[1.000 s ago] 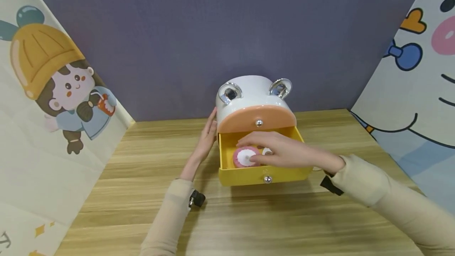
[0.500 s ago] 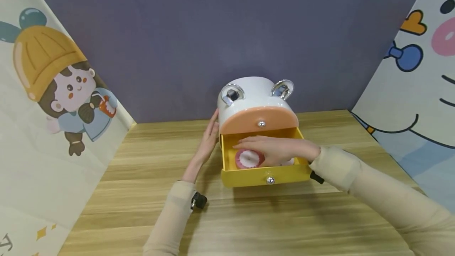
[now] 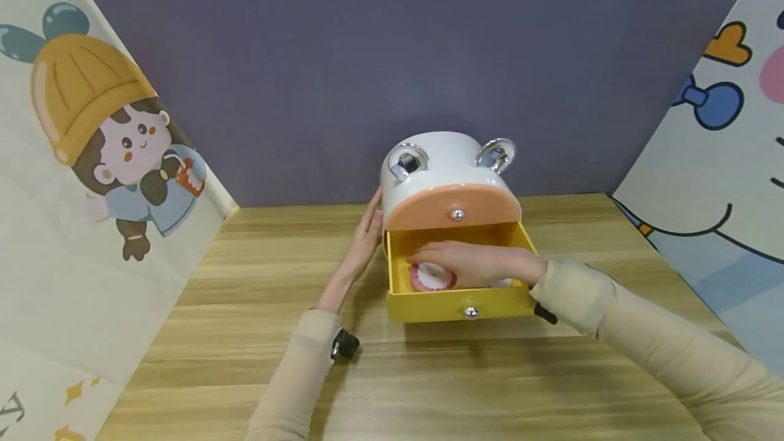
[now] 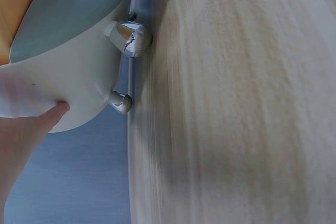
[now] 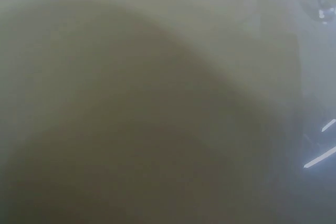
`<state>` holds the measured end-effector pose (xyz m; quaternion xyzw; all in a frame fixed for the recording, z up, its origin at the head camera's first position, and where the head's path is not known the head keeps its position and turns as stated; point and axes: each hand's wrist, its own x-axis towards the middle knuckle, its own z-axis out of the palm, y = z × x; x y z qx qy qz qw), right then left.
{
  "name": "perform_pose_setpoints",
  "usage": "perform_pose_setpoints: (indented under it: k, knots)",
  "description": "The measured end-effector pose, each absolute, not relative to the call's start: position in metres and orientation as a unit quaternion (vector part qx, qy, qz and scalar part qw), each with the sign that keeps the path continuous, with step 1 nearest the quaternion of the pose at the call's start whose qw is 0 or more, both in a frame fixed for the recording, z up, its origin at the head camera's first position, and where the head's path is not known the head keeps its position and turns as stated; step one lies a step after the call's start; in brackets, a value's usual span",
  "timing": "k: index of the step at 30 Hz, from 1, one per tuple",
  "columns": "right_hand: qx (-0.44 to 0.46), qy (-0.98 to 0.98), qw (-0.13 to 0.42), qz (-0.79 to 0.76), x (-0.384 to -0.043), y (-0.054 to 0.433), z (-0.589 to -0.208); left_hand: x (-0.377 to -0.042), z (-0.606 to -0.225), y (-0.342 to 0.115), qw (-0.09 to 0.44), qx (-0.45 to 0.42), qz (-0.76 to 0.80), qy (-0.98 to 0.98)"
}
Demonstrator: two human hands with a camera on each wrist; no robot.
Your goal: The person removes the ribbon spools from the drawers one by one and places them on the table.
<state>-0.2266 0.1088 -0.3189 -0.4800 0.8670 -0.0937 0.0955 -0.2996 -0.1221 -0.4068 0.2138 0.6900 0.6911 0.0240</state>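
A white, rounded toy-like cabinet stands against the back wall, with two silver ear-shaped loops and an orange upper drawer front. Its yellow lower drawer is pulled out. My left hand rests along the cabinet's left side with straight fingers; in the left wrist view a fingertip of the left hand touches the white wall. Down inside the drawer is my right hand, its fingers over the far edge of a round pink-and-white piece. Its thumb is hidden, so I cannot tell whether it grips that piece.
Part of another white piece shows beneath the right wrist in the drawer. The wooden table is bordered by a dark back wall and printed side panels. Short silver feet carry the cabinet. A blurred, shaded surface fills the right wrist view.
My right hand has shifted slightly and sunk lower into the drawer; its thumb has gone from on top of the pink-and-white piece to out of sight. The left hand has stayed on the cabinet.
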Motion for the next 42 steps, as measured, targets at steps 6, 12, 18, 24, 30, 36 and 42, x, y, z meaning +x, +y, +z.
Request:
perform_pose_setpoints:
  k: [6, 12, 18, 24, 30, 36, 42]
  knots:
    - [-0.482, 0.868, 0.075, -0.096, -0.226, 0.111, -0.319, -0.295, -0.399, -0.121, 0.034, 0.207, 0.691, 0.692]
    - [-0.481, 0.869, 0.062, -0.093, -0.223, 0.111, -0.31, -0.291, -0.394, -0.122, 0.038, 0.204, 0.695, 0.688]
    - [-0.489, 0.867, 0.042, -0.092, -0.215, 0.111, -0.287, -0.292, -0.395, -0.123, 0.039, 0.202, 0.692, 0.692]
    - [-0.483, 0.868, 0.036, -0.109, -0.206, 0.114, -0.267, -0.292, -0.396, -0.123, 0.043, 0.204, 0.695, 0.688]
    - [-0.474, 0.871, 0.031, -0.128, -0.199, 0.125, -0.252, -0.292, -0.396, -0.122, 0.041, 0.204, 0.7, 0.684]
    - [-0.451, 0.881, 0.011, -0.145, -0.19, 0.144, -0.247, -0.291, -0.396, -0.122, 0.044, 0.201, 0.697, 0.686]
    - [-0.415, 0.896, -0.023, -0.159, -0.178, 0.175, -0.243, -0.298, -0.405, -0.123, 0.039, 0.205, 0.696, 0.688]
